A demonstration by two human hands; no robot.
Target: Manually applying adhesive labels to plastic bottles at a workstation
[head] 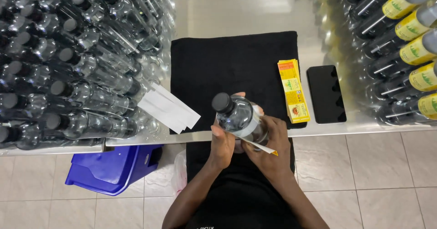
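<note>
On the steel worktop (236, 10), unlabelled bottles (68, 69) crowd the frame's left. Bottom centre, the left hand (223, 142) is clamped on a clear bottle (239, 117); the right hand (271, 147) pinches its half-stuck label (259, 146), which could crease or sit crooked.

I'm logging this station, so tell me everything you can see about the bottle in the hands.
The bottle is clear plastic with a black screw cap, which points up toward the camera. It is held above the near edge of the black cloth. The left hand grips its lower left side; the right hand wraps its right side. A label strip, white with a yellow tip, lies partly against its body between the hands.
</note>
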